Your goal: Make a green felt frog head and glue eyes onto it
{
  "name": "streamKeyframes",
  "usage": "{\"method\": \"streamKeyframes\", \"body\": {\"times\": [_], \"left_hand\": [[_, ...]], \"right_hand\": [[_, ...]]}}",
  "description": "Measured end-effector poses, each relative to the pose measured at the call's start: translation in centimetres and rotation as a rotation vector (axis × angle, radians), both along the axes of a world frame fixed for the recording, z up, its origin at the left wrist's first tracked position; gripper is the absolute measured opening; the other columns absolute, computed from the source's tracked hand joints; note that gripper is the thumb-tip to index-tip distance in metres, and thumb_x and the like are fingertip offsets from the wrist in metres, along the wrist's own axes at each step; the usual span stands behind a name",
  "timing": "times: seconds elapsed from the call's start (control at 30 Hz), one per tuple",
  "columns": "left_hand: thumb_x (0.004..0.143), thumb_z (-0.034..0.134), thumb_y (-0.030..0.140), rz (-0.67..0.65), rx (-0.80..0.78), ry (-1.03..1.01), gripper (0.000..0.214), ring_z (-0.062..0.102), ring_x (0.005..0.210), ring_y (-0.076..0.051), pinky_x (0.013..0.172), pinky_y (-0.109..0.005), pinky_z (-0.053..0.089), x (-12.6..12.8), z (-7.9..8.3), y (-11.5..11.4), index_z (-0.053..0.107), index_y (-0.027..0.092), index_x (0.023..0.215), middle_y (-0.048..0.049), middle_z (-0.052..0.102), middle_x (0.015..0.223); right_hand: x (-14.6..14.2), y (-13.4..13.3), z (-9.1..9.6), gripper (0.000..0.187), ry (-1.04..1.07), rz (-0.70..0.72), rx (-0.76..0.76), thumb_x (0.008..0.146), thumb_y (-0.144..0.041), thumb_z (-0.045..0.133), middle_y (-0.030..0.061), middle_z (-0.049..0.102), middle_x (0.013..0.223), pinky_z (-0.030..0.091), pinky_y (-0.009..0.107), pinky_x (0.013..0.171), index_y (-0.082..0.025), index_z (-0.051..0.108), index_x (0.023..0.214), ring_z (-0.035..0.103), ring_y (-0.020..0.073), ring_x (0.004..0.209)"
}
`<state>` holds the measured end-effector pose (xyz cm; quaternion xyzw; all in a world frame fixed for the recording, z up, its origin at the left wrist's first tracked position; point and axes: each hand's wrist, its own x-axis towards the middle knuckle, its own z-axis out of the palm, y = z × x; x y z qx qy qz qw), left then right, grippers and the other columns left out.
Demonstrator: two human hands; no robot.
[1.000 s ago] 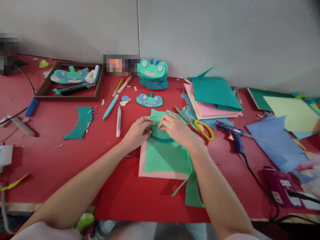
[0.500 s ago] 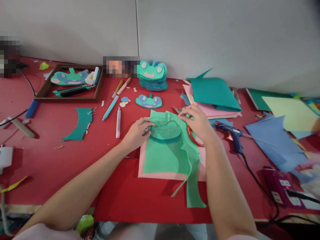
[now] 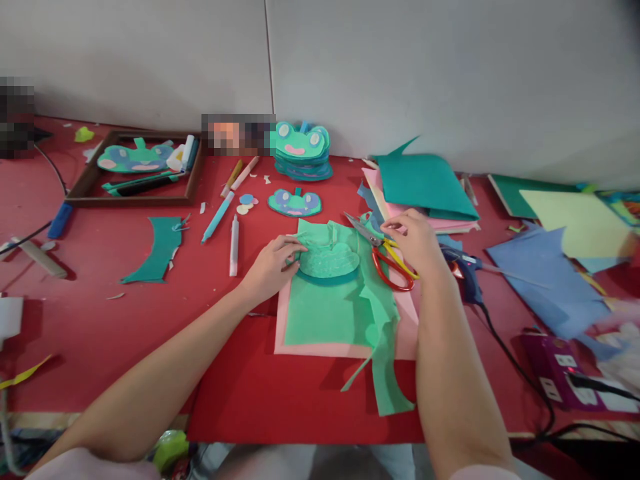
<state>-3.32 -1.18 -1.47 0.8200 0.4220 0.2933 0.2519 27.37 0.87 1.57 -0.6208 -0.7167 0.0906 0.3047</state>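
My left hand [image 3: 275, 267] pinches the left edge of a green felt frog-head cutout [image 3: 330, 262], with a darker teal layer showing under its lower rim. Beneath the cutout lies a light green felt sheet [image 3: 320, 320] on top of a pink sheet [image 3: 281, 333]. My right hand [image 3: 414, 241] is raised to the right, thumb and fingertips pressed together; anything between them is too small to make out. Just below it rest scissors [image 3: 379, 243] with red and yellow handles, beside a trailing green felt scrap [image 3: 387, 367].
Behind stand stacked frog faces [image 3: 303, 150] and a single frog face [image 3: 295, 202]. Pens [image 3: 234, 247] and a wooden tray [image 3: 133, 199] are to the left. A glue gun [image 3: 465, 270], folded felt [image 3: 427, 183], blue felt [image 3: 540, 280] and a purple power strip [image 3: 555, 370] are to the right.
My right hand has moved right, away from the cutout's upper right, uncovering the scissors. My left hand stays at the cutout's edge. The view has shifted slightly.
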Motion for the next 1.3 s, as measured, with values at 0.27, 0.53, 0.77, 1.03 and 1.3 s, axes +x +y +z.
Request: {"method": "streamKeyframes", "body": {"times": [0.27, 0.53, 0.77, 1.03, 1.3], "left_hand": [[0.077, 0.052, 0.009, -0.001, 0.019, -0.003, 0.027, 0.053, 0.082, -0.014, 0.082, -0.035, 0.046, 0.0, -0.1, 0.1, 0.060, 0.018, 0.101, -0.0083, 0.053, 0.107], [0.077, 0.052, 0.009, -0.006, 0.026, 0.000, 0.027, 0.053, 0.093, -0.016, 0.085, -0.034, 0.046, -0.1, -0.2, 0.1, 0.059, 0.018, 0.102, -0.0079, 0.052, 0.109], [0.077, 0.052, 0.009, -0.002, 0.019, -0.004, 0.027, 0.054, 0.093, -0.016, 0.084, -0.034, 0.046, -0.1, -0.2, 0.0, 0.059, 0.018, 0.101, -0.0075, 0.053, 0.109], [0.078, 0.052, 0.009, -0.009, 0.027, -0.013, 0.028, 0.053, 0.098, -0.017, 0.086, -0.034, 0.045, -0.2, -0.3, 0.1, 0.059, 0.018, 0.102, -0.0076, 0.053, 0.108], [0.077, 0.051, 0.009, -0.004, 0.017, -0.006, 0.027, 0.054, 0.089, -0.016, 0.082, -0.034, 0.047, -0.1, -0.2, 0.0, 0.059, 0.019, 0.102, -0.0078, 0.053, 0.108]], "right_hand": [[-0.9, 0.1, -1.6, 0.012, -0.185, -0.064, -0.066, 0.080, -0.018, 0.051, 0.0043, 0.054, 0.084, 0.043, 0.030, 0.068, -0.019, 0.063, 0.078, 0.054, 0.0176, 0.077], [-1.3, 0.5, -1.4, 0.011, -0.217, -0.099, -0.126, 0.079, -0.018, 0.054, 0.0035, 0.055, 0.082, 0.041, 0.029, 0.065, -0.020, 0.065, 0.076, 0.055, 0.0179, 0.078], [-1.4, 0.8, -1.4, 0.010, -0.211, -0.133, -0.155, 0.077, -0.020, 0.057, 0.0034, 0.057, 0.084, 0.041, 0.029, 0.064, -0.021, 0.066, 0.077, 0.055, 0.0176, 0.078], [-0.8, 1.2, -1.6, 0.009, -0.132, -0.084, -0.191, 0.073, -0.017, 0.060, 0.0032, 0.059, 0.083, 0.044, 0.030, 0.072, -0.020, 0.068, 0.078, 0.056, 0.0169, 0.075], [-0.6, 0.8, -1.2, 0.015, -0.135, -0.042, -0.210, 0.077, -0.016, 0.055, 0.0041, 0.063, 0.089, 0.045, 0.031, 0.076, -0.021, 0.069, 0.082, 0.058, 0.0179, 0.079]]}}
